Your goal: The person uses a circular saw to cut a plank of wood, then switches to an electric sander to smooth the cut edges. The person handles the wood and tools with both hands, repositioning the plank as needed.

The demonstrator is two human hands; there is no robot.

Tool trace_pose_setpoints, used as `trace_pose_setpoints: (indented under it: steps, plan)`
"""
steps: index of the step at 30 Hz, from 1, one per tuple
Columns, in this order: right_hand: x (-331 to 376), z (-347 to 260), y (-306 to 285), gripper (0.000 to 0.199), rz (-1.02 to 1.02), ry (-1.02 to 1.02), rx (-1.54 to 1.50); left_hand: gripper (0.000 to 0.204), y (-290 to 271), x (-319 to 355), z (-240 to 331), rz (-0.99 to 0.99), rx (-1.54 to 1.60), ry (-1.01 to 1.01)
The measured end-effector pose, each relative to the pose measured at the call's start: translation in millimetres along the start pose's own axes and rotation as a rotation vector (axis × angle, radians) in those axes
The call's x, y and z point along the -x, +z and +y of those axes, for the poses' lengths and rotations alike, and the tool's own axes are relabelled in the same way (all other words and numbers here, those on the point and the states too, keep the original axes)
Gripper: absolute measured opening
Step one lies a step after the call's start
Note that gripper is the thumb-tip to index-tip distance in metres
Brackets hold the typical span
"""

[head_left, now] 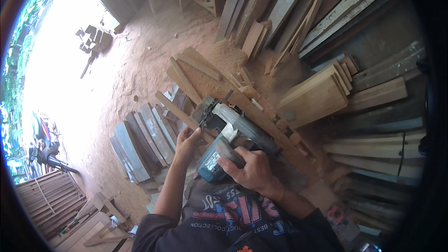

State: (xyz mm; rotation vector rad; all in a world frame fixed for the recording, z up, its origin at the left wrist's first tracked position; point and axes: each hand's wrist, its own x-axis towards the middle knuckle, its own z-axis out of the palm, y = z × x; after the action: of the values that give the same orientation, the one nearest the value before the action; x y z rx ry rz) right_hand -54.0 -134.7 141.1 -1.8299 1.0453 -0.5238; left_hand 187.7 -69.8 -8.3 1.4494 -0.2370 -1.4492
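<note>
A teal and black circular saw (212, 162) rests over the middle of a wooden workbench (233, 84), close in front of my body. My right hand (254, 171) is closed round its rear handle, thumb lying along the top. On the saw's left, a narrow wooden strip (175, 110) points away to the far left. My left hand (187, 143) grips this strip close to the saw's base, its fingers partly hidden. The saw's body covers its blade and the near end of the strip.
Loose offcuts (198, 65) and sawdust lie on the bench's far end. Grey boards (140, 140) lean at the left. Stacked planks (322, 93) stand to the right, with long boards (284, 9) behind. A motorbike (46, 149) is at the far left.
</note>
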Motion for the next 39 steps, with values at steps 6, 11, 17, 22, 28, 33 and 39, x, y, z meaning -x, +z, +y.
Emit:
trace_pose_setpoints:
  steps: [6, 11, 17, 22, 28, 33, 39]
  plan:
    - [-3.8, -2.3, 5.8, 0.058, 0.033, -0.009, -0.013, 0.035, -1.4, -0.3, 6.0, 0.018, -0.002, -0.003]
    - [-6.0, -3.5, 8.2, 0.06, 0.037, -0.014, 0.019, 0.036, -4.7, -0.4, 10.0, 0.015, -0.008, -0.02]
    - [-10.6, -7.6, 10.0, 0.062, 0.049, -0.008, -0.002, 0.034, -6.5, -2.0, 16.4, 0.029, -0.014, -0.031]
    - [-12.3, -15.4, 8.3, 0.057, 0.048, 0.017, 0.017, 0.035, -14.7, -5.0, 15.7, -0.006, -0.025, 0.005]
    - [-14.1, -17.7, 10.9, 0.067, 0.013, 0.072, 0.033, 0.031, -26.1, -13.0, 14.5, -0.034, -0.011, -0.003]
    - [-16.9, -16.3, 17.0, 0.075, 0.036, 0.054, 0.016, 0.032, -26.6, -11.7, 23.5, 0.037, -0.092, -0.042]
    - [-16.3, -17.6, 18.7, 0.077, 0.04, 0.056, -0.003, 0.035, -26.6, -9.7, 27.0, 0.04, -0.092, -0.033]
